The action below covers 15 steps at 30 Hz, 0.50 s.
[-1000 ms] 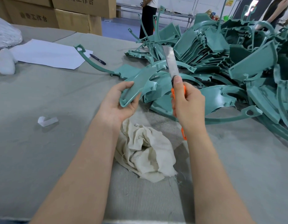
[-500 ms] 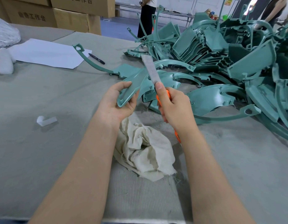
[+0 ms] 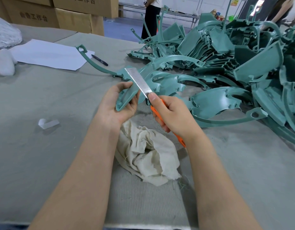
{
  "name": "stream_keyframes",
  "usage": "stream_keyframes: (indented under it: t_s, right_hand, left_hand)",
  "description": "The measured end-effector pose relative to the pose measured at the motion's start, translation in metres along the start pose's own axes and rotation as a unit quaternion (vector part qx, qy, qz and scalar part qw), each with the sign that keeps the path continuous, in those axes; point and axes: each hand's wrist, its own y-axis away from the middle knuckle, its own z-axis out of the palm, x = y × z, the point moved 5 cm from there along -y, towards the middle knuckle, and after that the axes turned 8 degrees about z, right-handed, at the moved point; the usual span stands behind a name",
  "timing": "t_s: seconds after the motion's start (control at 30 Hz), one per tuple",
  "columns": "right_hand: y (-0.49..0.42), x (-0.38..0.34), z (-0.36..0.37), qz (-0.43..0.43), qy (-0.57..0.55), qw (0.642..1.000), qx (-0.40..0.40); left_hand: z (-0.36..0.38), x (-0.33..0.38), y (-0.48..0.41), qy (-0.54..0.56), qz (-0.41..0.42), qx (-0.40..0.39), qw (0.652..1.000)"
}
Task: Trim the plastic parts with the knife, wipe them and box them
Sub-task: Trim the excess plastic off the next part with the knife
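White paper sheet (image 3: 49, 54) on the grey table (image 3: 35, 155), left hand (image 3: 117, 105) curled round a green plastic part (image 3: 126, 97); rumpled cloth (image 3: 148, 155) below; right hand (image 3: 171, 116) gripping the orange-handled knife (image 3: 140, 82), blade against the part's edge; heap of green parts (image 3: 234, 67) far right

Single view, head-worn, wide-angle. Looks forward and down from my eye level across grey cloth-covered table (image 3: 44, 155). Close range: my forearms enter from bottom edge, left hand (image 3: 115, 107) and right hand (image 3: 175, 117) sit near frame centre. Upper frame takes in far side: cardboard boxes (image 3: 72, 20) top left, pile of green plastic parts (image 3: 252, 67) right. Table edge bows toward frame borders.
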Motion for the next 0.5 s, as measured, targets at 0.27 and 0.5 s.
stream_keyframes:
  t_s: [0.27, 0.5]
  right_hand:
    - [0.007, -0.012, 0.024, -0.052, 0.078, 0.993, -0.066]
    - [0.002, -0.01, -0.008, -0.047, 0.011, 0.993, 0.108]
  left_hand:
    - [-0.003, 0.002, -0.002, -0.001, 0.014, 0.009, 1.0]
    - [0.0, 0.003, -0.007, 0.039, 0.062, 0.055, 0.996]
